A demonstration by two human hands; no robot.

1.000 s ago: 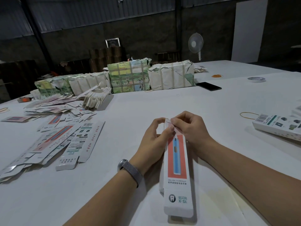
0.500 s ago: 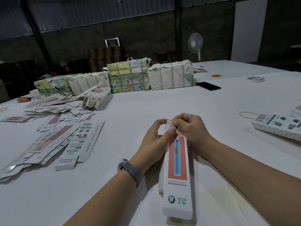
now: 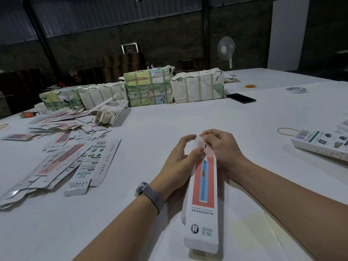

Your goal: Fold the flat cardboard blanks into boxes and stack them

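Note:
A long white box [image 3: 203, 200] with a red panel and a blue toothbrush picture lies lengthwise in front of me on the white table [image 3: 150, 129]. My left hand [image 3: 180, 161] grips its far end from the left, thumb and forefinger curled at the top flap. My right hand [image 3: 220, 146] pinches the same far end from the right, fingers curled over the flap. Flat printed blanks [image 3: 75, 159] lie scattered at the left. A folded box [image 3: 322, 144] rests at the right edge.
Wrapped bundles [image 3: 148, 87] line the back of the table, with a fanned stack of blanks [image 3: 111, 113] in front of them. A black phone [image 3: 241, 98], a tape roll [image 3: 296, 89] and a rubber band [image 3: 287, 131] lie at the right. A fan [image 3: 226, 48] stands behind.
The box's far end has risen slightly and its top flap now sticks up between my fingertips. Both hands keep their hold at that end.

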